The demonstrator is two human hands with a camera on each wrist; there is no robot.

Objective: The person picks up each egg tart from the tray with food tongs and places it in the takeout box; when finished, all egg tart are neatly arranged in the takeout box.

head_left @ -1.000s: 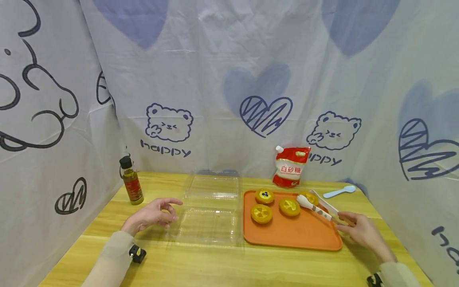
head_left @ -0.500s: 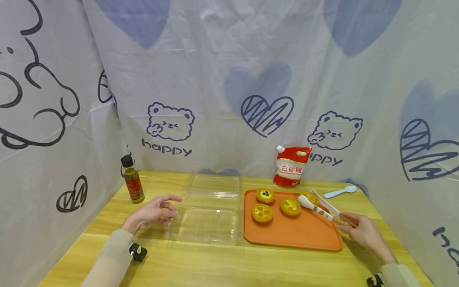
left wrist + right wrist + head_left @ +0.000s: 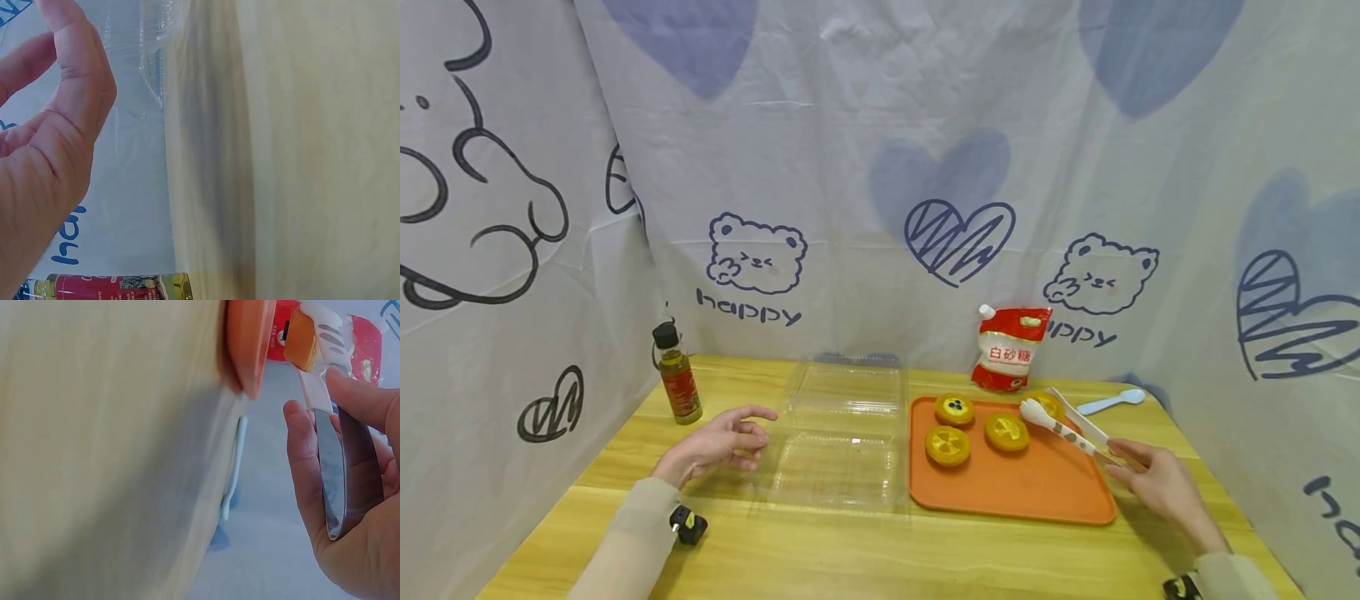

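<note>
My right hand holds metal food tongs with white tips. Between those tips sits a yellow tart, over the back right part of an orange tray; whether it touches the tray is hard to tell. Two tarts with yellow fruit pieces, a front one and a middle one, lie on the tray with a tart topped with dark berries. My left hand holds nothing, its fingers loosely bent beside a clear plastic container whose lid is folded back.
A red-and-white sugar pouch stands behind the tray. To its right lies a light blue spoon. At the far left is a bottle with a black cap. Printed cloth walls the table in at the back and sides.
The tongs' tips and the tart between them have risen slightly in the head view. My left hand stays almost where it was beside the container.
</note>
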